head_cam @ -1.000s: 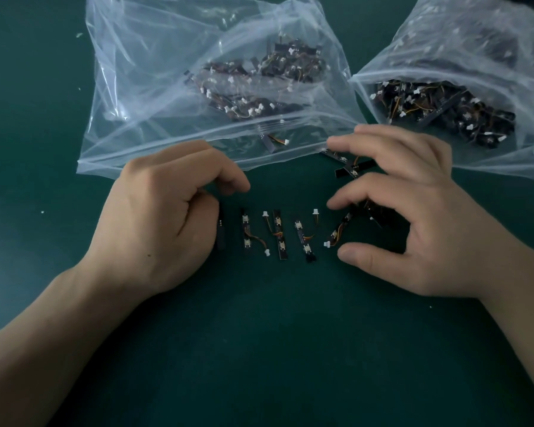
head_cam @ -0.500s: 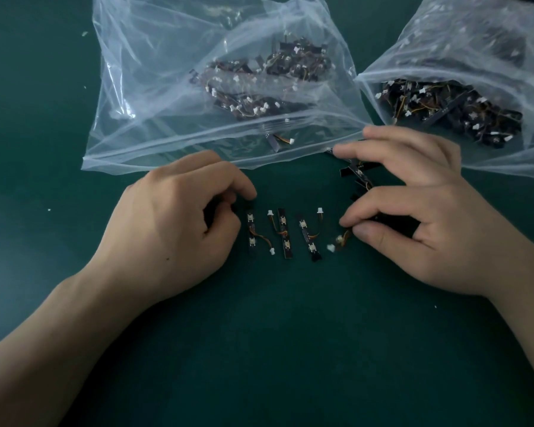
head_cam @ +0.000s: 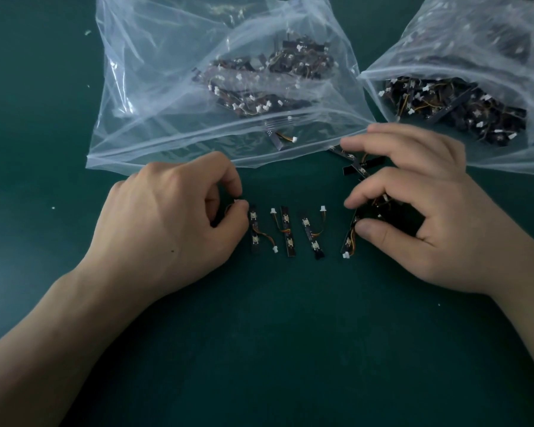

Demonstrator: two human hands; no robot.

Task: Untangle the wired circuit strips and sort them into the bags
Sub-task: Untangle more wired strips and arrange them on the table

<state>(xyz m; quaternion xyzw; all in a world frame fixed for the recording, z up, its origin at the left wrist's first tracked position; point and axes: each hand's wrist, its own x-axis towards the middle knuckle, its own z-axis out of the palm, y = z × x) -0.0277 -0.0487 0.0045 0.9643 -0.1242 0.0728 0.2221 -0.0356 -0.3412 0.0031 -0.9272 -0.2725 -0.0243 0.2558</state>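
Hands line up wired strips on a green desk [head_cam: 259, 349] in front of two clear bags

The left bag [head_cam: 154, 87] and right bag [head_cam: 475, 41] hold dark strips. The left hand [head_cam: 167, 223] now pinches the left-end strip [head_cam: 235, 202] by its white plug. The right hand [head_cam: 420, 217], spread a second ago, pinches the right-end strip [head_cam: 349, 238]. Three loose strips [head_cam: 285, 231] lie between them.

Left hand [head_cam: 167, 223] and right hand [head_cam: 413, 217] pinch circuit strips [head_cam: 349, 239].

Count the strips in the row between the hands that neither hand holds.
3: left strip, middle strip, right strip, side by side on the mat. The left hand and right hand each pinch another; more may be hidden beneath.
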